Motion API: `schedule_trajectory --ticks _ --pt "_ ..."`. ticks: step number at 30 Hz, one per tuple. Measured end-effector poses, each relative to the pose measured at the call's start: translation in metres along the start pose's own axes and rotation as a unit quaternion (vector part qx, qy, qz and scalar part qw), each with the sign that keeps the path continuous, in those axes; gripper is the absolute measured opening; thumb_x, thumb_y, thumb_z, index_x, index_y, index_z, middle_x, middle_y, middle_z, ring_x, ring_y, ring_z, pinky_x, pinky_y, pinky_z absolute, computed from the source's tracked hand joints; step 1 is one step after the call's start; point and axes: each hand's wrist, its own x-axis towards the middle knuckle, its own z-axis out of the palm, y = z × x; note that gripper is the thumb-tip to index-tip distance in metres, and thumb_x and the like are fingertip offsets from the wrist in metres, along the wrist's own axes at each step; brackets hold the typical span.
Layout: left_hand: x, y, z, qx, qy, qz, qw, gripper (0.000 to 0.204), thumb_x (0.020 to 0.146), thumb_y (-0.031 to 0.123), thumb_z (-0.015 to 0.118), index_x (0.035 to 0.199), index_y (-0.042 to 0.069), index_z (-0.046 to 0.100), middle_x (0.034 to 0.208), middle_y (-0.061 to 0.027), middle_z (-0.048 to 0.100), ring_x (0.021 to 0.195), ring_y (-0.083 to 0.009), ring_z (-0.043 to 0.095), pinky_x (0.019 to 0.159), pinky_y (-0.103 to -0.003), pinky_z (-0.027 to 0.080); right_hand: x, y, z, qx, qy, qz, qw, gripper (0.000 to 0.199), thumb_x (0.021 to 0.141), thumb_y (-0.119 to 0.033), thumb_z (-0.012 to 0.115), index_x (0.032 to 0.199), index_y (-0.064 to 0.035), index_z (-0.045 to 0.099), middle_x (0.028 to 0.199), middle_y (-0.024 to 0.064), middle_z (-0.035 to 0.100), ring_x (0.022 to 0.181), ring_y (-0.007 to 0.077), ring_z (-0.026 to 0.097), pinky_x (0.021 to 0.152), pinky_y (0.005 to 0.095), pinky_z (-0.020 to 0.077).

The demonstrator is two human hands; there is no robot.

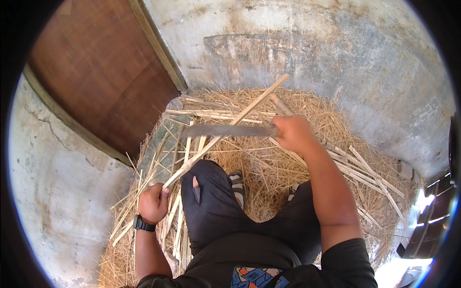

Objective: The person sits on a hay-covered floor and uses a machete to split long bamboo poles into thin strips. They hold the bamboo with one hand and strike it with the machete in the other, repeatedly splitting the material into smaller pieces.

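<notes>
My left hand, with a black watch on its wrist, is closed round the lower end of a long pale split-bamboo strip. The strip slants up and away to the right over my left knee. In my right hand is the handle of a machete, its long dark blade pointing left. The blade lies across the strip in this view; whether the two touch I cannot tell. Several more pale strips lie to the right, and others are scattered round my left hand.
Straw-like shavings cover the floor around my feet. A greyish-green slab lies at the left, below a brown wooden door. Stained plaster walls stand close ahead and at the left. A short round stick lies near the far wall.
</notes>
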Motion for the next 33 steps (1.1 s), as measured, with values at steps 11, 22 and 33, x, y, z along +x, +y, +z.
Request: schedule_trajectory --ticks 11,22,33 --pt "0.0 0.012 -0.002 0.003 -0.004 -0.004 1.0 0.023 0.1 0.023 0.062 0.088 0.004 0.059 0.073 -0.0208 0.061 0.067 -0.0458 0.059 0.059 -0.052 0.045 -0.002 0.003 0.003 0.057 0.011 0.091 0.994 0.022 0.092 -0.021 0.072 0.109 -0.0089 0.07 0.08 0.0112 0.072 0.066 0.0245 0.067 0.064 0.0393 0.0558" --pt "0.024 0.034 0.004 0.084 0.113 0.021 0.99 0.018 0.098 0.022 0.066 0.099 0.005 0.065 0.08 -0.0171 0.067 0.072 -0.0421 0.065 0.061 -0.049 0.051 0.008 0.001 -0.019 0.076 -0.012 0.23 0.97 0.016 0.091 -0.019 0.07 0.106 -0.0115 0.071 0.081 0.0115 0.071 0.075 0.0259 0.07 0.07 0.044 0.0568" --pt "0.034 0.041 0.013 0.096 0.174 0.034 0.979 0.021 0.094 0.018 0.07 0.107 0.003 0.065 0.092 -0.0167 0.068 0.079 -0.0407 0.067 0.066 -0.048 0.052 -0.011 -0.024 -0.033 -0.063 -0.04 -0.013 0.997 0.014 0.092 -0.021 0.069 0.101 -0.0097 0.068 0.082 0.0112 0.071 0.078 0.029 0.071 0.069 0.0453 0.0559"
